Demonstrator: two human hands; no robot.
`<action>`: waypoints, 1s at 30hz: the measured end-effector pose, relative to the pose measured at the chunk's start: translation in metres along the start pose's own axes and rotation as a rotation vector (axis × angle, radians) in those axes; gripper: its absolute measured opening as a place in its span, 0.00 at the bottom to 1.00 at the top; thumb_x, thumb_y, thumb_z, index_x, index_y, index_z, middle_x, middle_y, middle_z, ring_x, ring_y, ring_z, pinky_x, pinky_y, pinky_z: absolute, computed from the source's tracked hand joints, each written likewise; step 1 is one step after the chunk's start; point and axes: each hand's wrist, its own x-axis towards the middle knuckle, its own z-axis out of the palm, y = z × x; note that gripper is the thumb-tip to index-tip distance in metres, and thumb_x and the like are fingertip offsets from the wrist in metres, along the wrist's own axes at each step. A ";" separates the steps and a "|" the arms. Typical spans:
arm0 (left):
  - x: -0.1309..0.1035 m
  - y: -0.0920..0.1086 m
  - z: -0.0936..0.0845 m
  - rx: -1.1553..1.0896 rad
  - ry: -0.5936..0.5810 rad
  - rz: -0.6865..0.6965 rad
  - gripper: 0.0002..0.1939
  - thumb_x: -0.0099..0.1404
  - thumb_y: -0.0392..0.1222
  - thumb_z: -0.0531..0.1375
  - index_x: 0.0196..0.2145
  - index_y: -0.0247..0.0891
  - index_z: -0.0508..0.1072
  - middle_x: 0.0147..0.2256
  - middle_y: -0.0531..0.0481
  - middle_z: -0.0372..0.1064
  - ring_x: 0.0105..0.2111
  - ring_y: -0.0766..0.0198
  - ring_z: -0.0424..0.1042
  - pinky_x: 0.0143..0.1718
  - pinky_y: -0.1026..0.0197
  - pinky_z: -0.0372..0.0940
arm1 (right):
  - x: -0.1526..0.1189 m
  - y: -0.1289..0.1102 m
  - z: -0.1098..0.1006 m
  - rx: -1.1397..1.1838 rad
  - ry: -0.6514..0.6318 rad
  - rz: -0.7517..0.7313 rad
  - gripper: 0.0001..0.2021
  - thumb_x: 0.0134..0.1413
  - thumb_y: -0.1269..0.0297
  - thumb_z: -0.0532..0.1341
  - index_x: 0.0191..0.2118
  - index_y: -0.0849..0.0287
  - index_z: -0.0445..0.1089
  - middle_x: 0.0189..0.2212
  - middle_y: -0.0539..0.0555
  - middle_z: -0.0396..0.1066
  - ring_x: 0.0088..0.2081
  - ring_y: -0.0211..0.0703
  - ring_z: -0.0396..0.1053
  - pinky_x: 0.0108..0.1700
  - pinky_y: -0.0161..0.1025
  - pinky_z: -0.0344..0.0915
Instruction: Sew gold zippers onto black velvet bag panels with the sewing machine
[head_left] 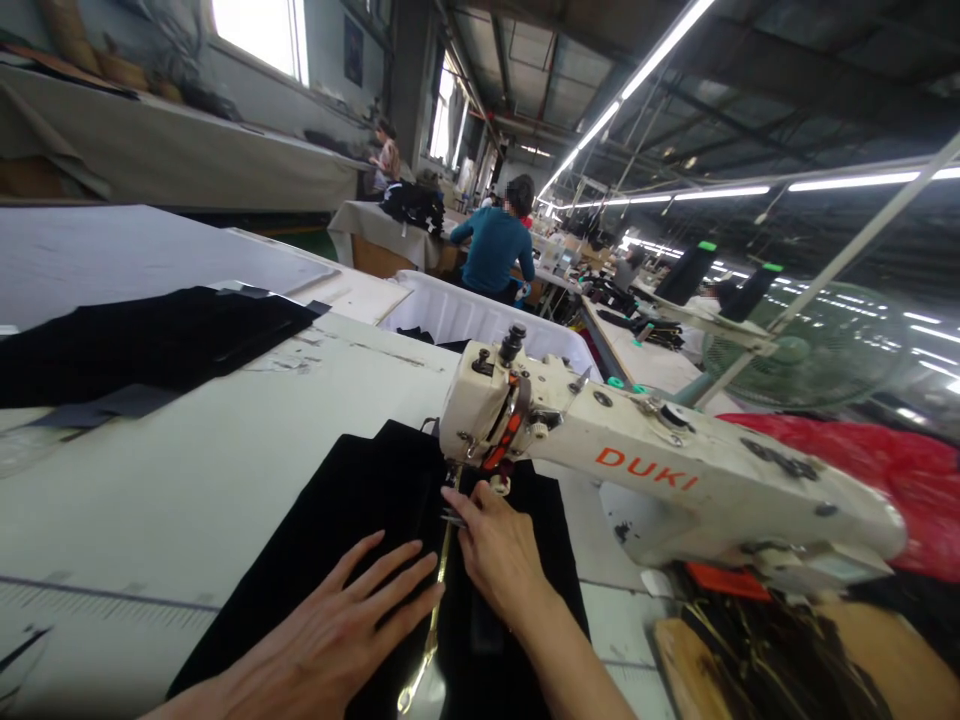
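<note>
My left hand (345, 620) lies flat with fingers spread on black fabric (315, 560), left of a gold metal zipper (433, 620). The zipper runs down the fabric from the sewing machine's needle area, its pull near the lower edge. My right hand (499, 550) is closed just in front of the presser foot, right of the zipper. From its fingers pokes a small pointed metal tool (452, 517), its exact kind unclear. The white sewing machine (637, 450) stands over the fabric's far end; its needle is mostly hidden.
Another black fabric piece (157, 335) lies at the left on the white table (337, 380). A white bin (480, 305) stands behind the machine. A fan (802, 345), thread cones (686, 272) and red plastic (922, 470) are at the right. A person in teal (491, 245) sits further back.
</note>
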 end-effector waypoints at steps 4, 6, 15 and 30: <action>-0.005 0.003 0.003 0.024 0.105 0.057 0.56 0.56 0.50 0.74 0.72 0.51 0.46 0.70 0.42 0.48 0.69 0.40 0.51 0.67 0.32 0.48 | -0.007 -0.003 0.002 0.067 0.041 -0.050 0.25 0.63 0.74 0.57 0.61 0.42 0.69 0.44 0.49 0.73 0.41 0.39 0.76 0.40 0.33 0.71; -0.006 0.000 0.008 0.048 0.142 0.064 0.59 0.54 0.53 0.75 0.73 0.52 0.45 0.71 0.43 0.48 0.69 0.39 0.51 0.66 0.31 0.51 | -0.006 -0.002 0.003 0.020 0.095 0.001 0.25 0.62 0.75 0.57 0.62 0.45 0.69 0.46 0.51 0.73 0.41 0.41 0.76 0.40 0.35 0.72; -0.027 0.018 0.013 0.135 0.199 0.039 0.53 0.54 0.57 0.74 0.71 0.50 0.54 0.70 0.37 0.51 0.68 0.37 0.55 0.62 0.32 0.60 | -0.042 -0.026 0.004 -0.090 0.180 -0.018 0.28 0.52 0.79 0.61 0.57 0.48 0.72 0.51 0.53 0.75 0.50 0.49 0.72 0.39 0.39 0.76; -0.083 -0.013 0.033 0.261 0.468 -0.131 0.28 0.75 0.51 0.55 0.67 0.38 0.63 0.66 0.39 0.60 0.62 0.49 0.68 0.61 0.49 0.67 | -0.060 -0.036 0.004 0.280 0.234 -0.083 0.14 0.68 0.73 0.55 0.51 0.53 0.74 0.48 0.53 0.77 0.50 0.43 0.73 0.49 0.39 0.72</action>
